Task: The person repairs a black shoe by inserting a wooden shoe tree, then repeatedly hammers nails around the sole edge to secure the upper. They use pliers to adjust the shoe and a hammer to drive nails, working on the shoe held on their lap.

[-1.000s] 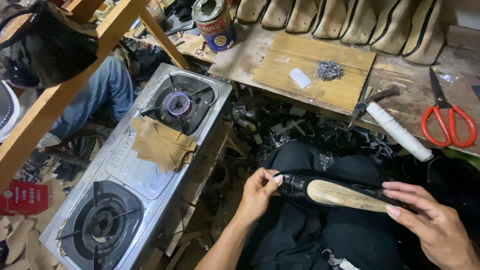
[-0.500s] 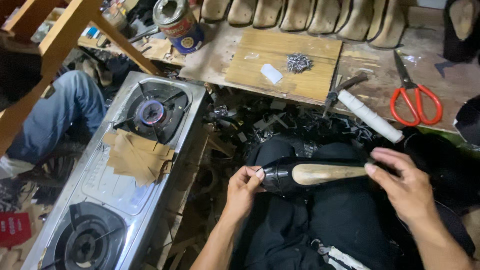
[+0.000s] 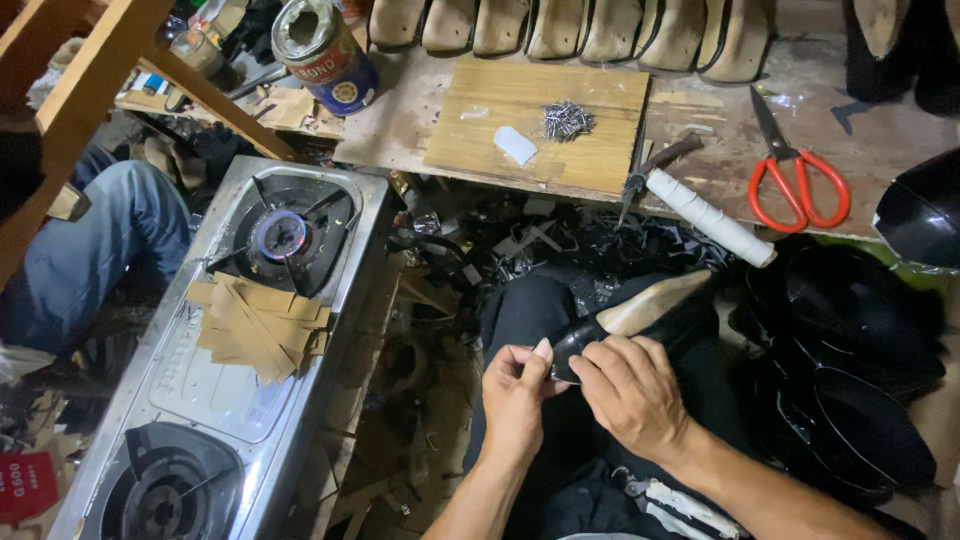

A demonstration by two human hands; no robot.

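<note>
From the head view, your left hand (image 3: 517,388) pinches the pointed toe of the black shoe (image 3: 640,318) on your lap, while your right hand (image 3: 630,392) closes over its upper just beside. The shoe's tan sole faces up, well short of the workbench (image 3: 700,150) edge, where red scissors (image 3: 795,170), a hammer (image 3: 690,195) and a nail pile (image 3: 568,120) lie. A lit gas stove (image 3: 240,350) stands beside your left hand.

I see a round tin (image 3: 325,52) with a blue-and-red label on the counter (image 3: 720,110), and a red packet (image 3: 28,485) at the floor's lower left.
</note>
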